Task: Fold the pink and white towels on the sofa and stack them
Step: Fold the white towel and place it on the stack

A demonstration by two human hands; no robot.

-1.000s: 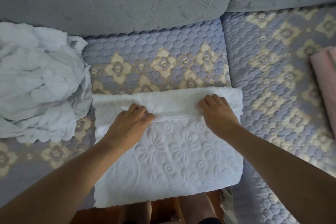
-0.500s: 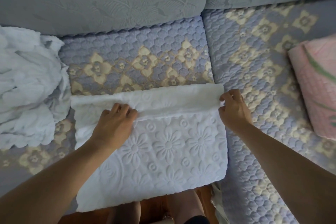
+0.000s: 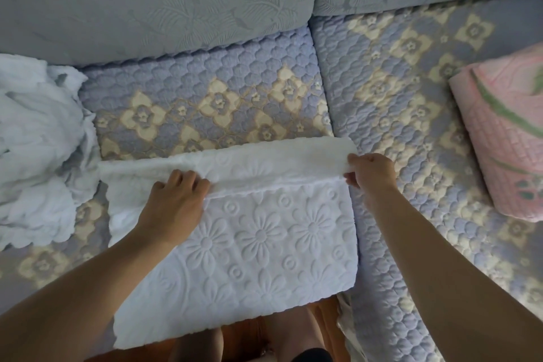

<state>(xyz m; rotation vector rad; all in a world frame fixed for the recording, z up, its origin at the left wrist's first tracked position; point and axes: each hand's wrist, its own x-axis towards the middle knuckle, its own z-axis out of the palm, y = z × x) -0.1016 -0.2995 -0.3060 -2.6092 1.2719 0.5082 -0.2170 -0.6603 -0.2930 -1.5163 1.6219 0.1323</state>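
I am pressing my left hand (image 3: pixel 173 203) on the white embossed towel (image 3: pixel 264 244) lying on the sofa seat (image 3: pixel 205 91), fingers curled at its fold, while my right hand (image 3: pixel 371 172) is pinching the folded corner (pink folded towel (image 3: pixel 505 138) lying far right, crumpled white towel (image 3: pixel 35 150) left).

Bare quilted seat (image 3: pixel 390 114) btwn white towel (image 3: pixel 264 244) & pink towel (image 3: pixel 505 150), passable.

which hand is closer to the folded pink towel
Right. The right hand pinches the white towel's right edge, on the side facing the pink towel. The left hand presses the fold further left, farther away.
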